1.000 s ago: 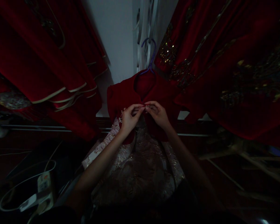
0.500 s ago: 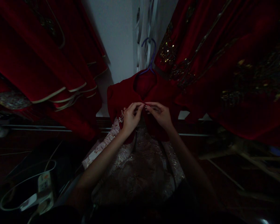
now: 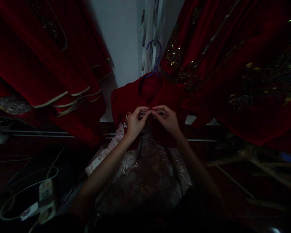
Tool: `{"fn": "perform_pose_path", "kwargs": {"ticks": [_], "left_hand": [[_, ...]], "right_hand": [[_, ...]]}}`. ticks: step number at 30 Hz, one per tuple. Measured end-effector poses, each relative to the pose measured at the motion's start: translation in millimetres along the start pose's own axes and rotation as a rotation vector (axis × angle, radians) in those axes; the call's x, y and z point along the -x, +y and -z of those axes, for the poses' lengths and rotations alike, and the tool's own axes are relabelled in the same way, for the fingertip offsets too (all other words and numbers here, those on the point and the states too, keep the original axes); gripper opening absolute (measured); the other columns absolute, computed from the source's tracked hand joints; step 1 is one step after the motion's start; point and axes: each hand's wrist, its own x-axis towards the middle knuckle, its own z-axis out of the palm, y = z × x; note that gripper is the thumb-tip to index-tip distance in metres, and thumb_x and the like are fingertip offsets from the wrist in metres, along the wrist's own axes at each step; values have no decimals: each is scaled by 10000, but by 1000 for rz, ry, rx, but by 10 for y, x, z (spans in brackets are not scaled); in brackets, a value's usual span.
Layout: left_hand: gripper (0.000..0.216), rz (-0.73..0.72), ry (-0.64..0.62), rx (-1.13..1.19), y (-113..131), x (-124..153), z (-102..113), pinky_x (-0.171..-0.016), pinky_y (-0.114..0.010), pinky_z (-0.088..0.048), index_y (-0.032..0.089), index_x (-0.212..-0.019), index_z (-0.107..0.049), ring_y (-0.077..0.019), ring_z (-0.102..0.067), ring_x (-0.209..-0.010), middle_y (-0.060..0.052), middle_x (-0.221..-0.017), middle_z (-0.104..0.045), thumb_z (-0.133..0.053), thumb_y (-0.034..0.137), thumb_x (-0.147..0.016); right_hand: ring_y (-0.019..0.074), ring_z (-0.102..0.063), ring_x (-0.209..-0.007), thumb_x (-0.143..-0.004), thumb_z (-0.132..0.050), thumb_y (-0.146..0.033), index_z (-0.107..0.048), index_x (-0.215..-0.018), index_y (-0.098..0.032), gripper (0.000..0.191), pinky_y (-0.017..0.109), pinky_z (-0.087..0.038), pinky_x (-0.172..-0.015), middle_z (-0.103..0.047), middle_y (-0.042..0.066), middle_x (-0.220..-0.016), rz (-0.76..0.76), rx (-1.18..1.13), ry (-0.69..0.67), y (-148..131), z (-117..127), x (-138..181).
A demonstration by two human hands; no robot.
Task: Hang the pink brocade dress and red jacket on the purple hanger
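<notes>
Both the left hand point(image 3: 135, 123) and right hand point(image 3: 167, 121) pinch, fingertips meeting, what seems a fastening at the collar of the red top point(image 3: 124, 98), which hangs on a purple hanger point(image 3: 156, 56) between other red garments point(image 3: 38, 61).

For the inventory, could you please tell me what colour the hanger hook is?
Purple: the hanger shows best in the head view.
</notes>
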Motion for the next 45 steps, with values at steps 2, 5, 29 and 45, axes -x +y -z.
{"fn": "perform_pose_path", "kwargs": {"ticks": [2,5,29,45], "left_hand": [[231,-5,-17,-15,-2,-8,9,-778,-274,-591,183,-998,-643,-138,-693,-863,-51,-951,-714,-632,347,-836],[220,-4,-21,-30,-13,-8,9,-788,-277,-591,184,-1011,-650,-136,-691,-868,-55,-975,-712,-617,329,-848],[158,-11,-46,-114,-29,-45,15,-753,-238,-568,178,-970,-672,-111,-669,-810,-48,-947,-689,-616,208,-826],[180,-108,-67,-228,-84,-60,21,-834,-287,-538,207,-919,-693,-138,-663,-906,-37,-954,-702,-536,140,-862]], "right_hand": [[132,-665,-805,-775,-694,-362,-636,-945,-217,232,259,-616,-671,-673,12,-918,3,-16,13,13,-13,-3],[136,-668,-815,-783,-686,-377,-641,-938,-217,227,262,-620,-671,-646,22,-952,31,11,34,24,-28,-10],[144,-653,-880,-771,-693,-359,-620,-974,-228,252,285,-575,-763,-627,25,-987,88,144,78,64,-50,-44],[126,-614,-851,-753,-673,-269,-560,-972,-230,249,269,-571,-744,-594,18,-983,126,220,89,111,-123,-67]]}}
